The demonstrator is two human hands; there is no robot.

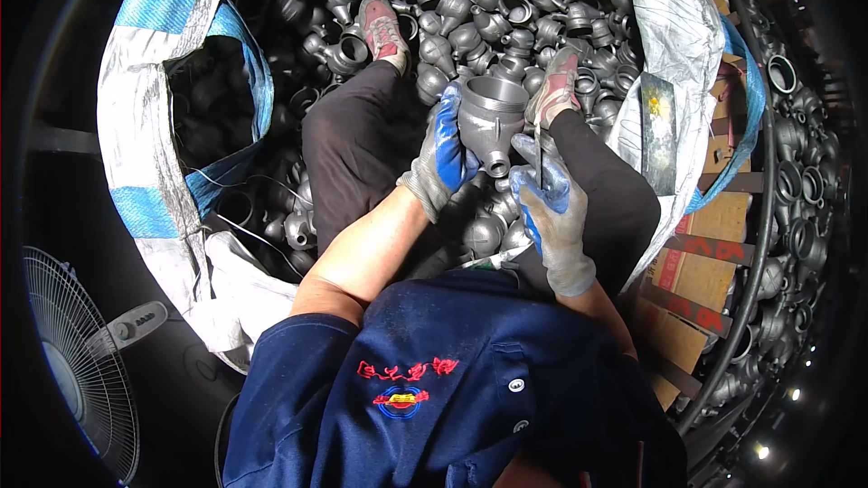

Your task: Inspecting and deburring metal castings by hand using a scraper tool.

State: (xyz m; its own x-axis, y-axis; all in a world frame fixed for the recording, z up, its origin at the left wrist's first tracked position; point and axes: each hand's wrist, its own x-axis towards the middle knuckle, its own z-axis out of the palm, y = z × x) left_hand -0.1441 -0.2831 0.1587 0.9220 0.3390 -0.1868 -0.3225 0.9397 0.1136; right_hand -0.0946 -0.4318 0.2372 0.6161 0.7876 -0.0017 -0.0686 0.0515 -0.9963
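Note:
My left hand point(443, 155), in a blue-and-grey glove, is closed round the side of a dark grey metal casting point(489, 119). The casting has a wide round mouth facing up and away and a narrow spout pointing toward me. Just to its right, my right hand point(553, 206), gloved alike, grips a thin, flat metal tool point(539, 155) that stands nearly upright. The tool's tip is close to the casting's right side; whether it touches, I cannot tell. Many similar castings point(488, 23) lie heaped beyond my hands and around my legs.
A white woven bulk bag point(149, 117) with blue straps surrounds the heap and my legs. My shoes point(383, 29) rest among the castings. At the lower left stands a fan point(81, 370). To the right are wooden boards point(687, 307), a dark curved rail and another pile of castings point(796, 199).

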